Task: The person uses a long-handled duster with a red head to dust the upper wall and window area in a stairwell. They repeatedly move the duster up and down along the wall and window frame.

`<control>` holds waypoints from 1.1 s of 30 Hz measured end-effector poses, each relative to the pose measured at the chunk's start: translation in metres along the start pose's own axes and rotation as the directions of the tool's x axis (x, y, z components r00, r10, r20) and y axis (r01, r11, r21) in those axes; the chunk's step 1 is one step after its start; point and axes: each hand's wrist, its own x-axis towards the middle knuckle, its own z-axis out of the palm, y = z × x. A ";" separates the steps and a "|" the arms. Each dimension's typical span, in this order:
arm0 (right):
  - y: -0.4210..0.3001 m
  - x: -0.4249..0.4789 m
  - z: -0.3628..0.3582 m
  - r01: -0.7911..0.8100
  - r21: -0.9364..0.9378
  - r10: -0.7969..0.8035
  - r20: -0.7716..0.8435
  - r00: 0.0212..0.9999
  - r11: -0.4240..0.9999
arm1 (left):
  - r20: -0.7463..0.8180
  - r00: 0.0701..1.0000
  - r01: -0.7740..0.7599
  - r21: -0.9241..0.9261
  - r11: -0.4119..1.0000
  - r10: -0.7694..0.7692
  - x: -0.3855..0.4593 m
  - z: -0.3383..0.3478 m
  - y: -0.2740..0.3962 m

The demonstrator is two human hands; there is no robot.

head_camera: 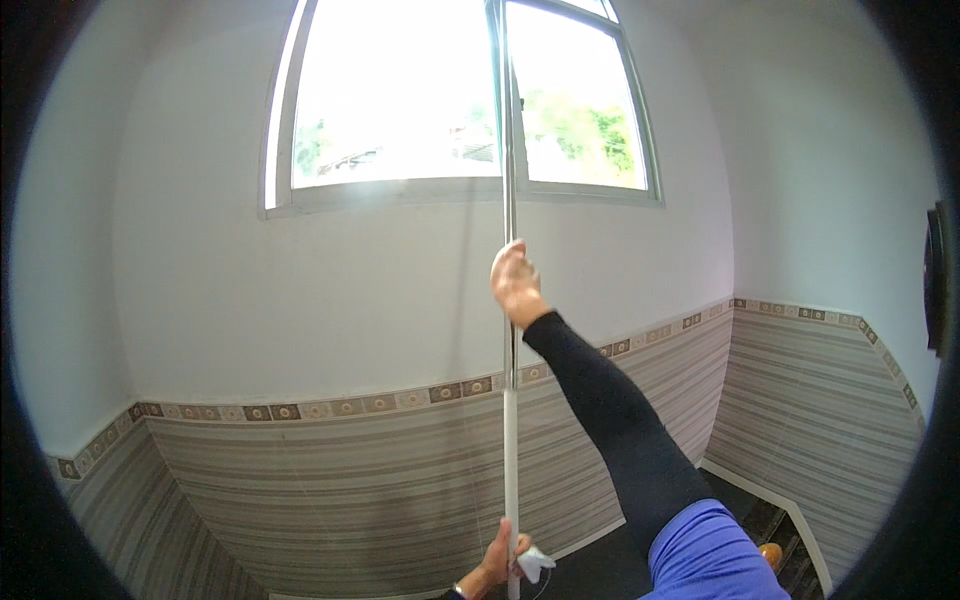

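A long upright pole [511, 450], shiny metal above and white below, runs from the bottom of the view up in front of the window. My right hand [516, 281], at the end of a black sleeve, is closed around its metal part just below the window sill. Lower down, my left hand [504, 555] grips the white part near the bottom edge. Beside that hand is a small white piece [535, 562], with a thin cord hanging near it. The pole's top end is hidden in the glare or out of view.
A metal-framed window [397, 191] is in the white wall ahead. Striped tiles [337, 487] with a patterned border cover the lower walls. A dark object [934, 277] is at the far right. An orange rounded thing [770, 555] lies low at the right, near the dark floor.
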 end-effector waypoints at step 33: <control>0.153 0.073 0.055 -0.535 0.371 0.402 0.379 0.833 0.759 | -0.304 0.952 0.092 0.218 0.972 -0.022 0.095 0.076 0.082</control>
